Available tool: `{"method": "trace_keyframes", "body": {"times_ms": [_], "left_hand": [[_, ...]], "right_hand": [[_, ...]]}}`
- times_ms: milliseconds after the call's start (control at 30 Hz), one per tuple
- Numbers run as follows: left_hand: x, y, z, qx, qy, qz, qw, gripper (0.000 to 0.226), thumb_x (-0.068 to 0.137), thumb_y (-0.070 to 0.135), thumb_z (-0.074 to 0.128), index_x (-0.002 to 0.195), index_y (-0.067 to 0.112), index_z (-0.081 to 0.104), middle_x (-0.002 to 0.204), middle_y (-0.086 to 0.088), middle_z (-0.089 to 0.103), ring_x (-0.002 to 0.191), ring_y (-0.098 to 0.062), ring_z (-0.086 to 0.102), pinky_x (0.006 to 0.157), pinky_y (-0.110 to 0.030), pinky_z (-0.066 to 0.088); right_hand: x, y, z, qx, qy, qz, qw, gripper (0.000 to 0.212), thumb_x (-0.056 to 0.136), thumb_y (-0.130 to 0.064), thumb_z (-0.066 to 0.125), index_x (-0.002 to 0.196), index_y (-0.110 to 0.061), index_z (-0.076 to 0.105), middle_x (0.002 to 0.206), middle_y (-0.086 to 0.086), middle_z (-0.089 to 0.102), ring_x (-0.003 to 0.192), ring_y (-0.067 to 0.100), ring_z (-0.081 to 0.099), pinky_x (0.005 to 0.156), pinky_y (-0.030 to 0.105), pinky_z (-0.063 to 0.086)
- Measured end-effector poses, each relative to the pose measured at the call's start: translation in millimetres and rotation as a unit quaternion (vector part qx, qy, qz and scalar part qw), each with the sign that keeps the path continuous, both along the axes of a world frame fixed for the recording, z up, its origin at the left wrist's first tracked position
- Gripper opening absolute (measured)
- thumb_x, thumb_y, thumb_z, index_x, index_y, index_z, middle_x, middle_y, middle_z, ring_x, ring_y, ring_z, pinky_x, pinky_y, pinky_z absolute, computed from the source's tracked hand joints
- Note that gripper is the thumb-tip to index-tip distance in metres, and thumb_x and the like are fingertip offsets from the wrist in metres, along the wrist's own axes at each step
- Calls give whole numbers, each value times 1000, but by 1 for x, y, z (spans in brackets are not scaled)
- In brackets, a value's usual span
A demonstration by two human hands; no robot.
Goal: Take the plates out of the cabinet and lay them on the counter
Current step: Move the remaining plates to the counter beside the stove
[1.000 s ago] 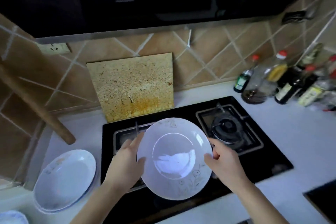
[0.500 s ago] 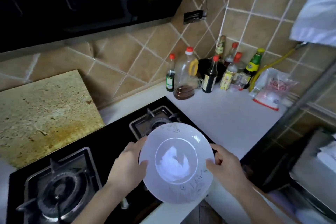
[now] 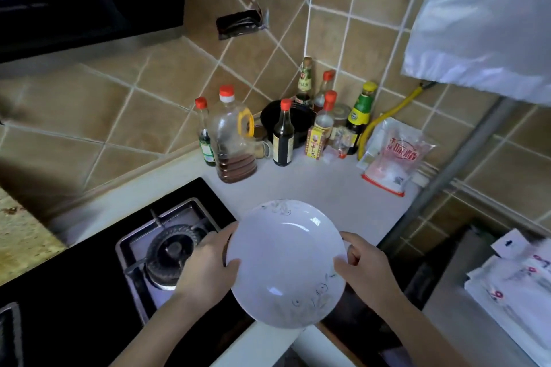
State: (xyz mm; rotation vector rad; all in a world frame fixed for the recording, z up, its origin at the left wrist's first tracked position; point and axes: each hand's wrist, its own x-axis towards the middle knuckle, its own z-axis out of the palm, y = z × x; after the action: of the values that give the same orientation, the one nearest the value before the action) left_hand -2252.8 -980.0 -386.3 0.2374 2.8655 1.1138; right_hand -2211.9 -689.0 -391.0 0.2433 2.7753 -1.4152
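A white plate (image 3: 284, 262) with a faint floral rim pattern hangs in the air over the front edge of the white counter (image 3: 313, 188), just right of the black gas stove (image 3: 89, 277). My left hand (image 3: 208, 265) grips its left rim with the thumb on top. My right hand (image 3: 366, 268) grips the right rim the same way. The plate is roughly level, tilted slightly toward me. No cabinet and no other plate is in sight.
Several sauce and oil bottles (image 3: 235, 140) crowd the counter's back corner, with a white-and-red bag (image 3: 393, 155) beside them. A burner (image 3: 173, 250) lies left of the plate. A metal pole (image 3: 447, 170) rises at right, and a white patterned cloth (image 3: 518, 286) lies beyond it.
I have carried the plate to the right, from above the stove to above the counter by the bottles. The stack of plates at the left has left the view.
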Motion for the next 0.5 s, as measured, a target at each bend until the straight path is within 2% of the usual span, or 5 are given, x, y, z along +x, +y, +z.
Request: {"method": "trace_keyframes", "body": {"times_ms": [133, 267, 333, 400, 500], "left_hand": [[-29, 14, -9, -16, -17, 1, 1000, 69, 81, 21, 63, 139, 46, 36, 114, 10, 55, 101, -15, 57, 81, -30, 47], [-61, 18, -16, -27, -17, -10, 999, 67, 79, 18, 62, 137, 44, 39, 101, 10, 56, 81, -12, 56, 71, -31, 47], [-78, 15, -23, -32, -13, -10, 999, 67, 79, 18, 64, 136, 44, 40, 100, 10, 56, 79, -10, 56, 69, -29, 47], [-95, 12, -30, -37, -16, -13, 999, 67, 81, 19, 65, 134, 48, 39, 102, 17, 53, 80, -4, 55, 67, -22, 45], [-120, 12, -39, -42, -25, -15, 999, 67, 81, 19, 66, 126, 57, 34, 95, 29, 45, 74, 7, 54, 59, -6, 35]], "right_hand": [[-28, 18, -7, -3, -11, 9, 1000, 39, 79, -13, 62, 108, -40, 59, 54, -8, 49, 54, 4, 49, 56, 17, 45], [-56, 22, -21, -12, -22, 15, 1000, 40, 78, -17, 61, 100, -49, 55, 56, -10, 51, 56, 4, 51, 56, 18, 46], [-70, 20, -29, -19, -29, 15, 999, 40, 78, -18, 60, 99, -51, 55, 56, -10, 51, 54, 4, 50, 56, 17, 45], [-85, 17, -37, -20, -35, 9, 999, 39, 77, -19, 60, 101, -48, 56, 56, -12, 51, 54, 3, 50, 55, 17, 44], [-108, 14, -49, -14, -39, -12, 999, 38, 75, -19, 60, 101, -47, 58, 55, -13, 51, 53, 3, 50, 55, 20, 44]]}}
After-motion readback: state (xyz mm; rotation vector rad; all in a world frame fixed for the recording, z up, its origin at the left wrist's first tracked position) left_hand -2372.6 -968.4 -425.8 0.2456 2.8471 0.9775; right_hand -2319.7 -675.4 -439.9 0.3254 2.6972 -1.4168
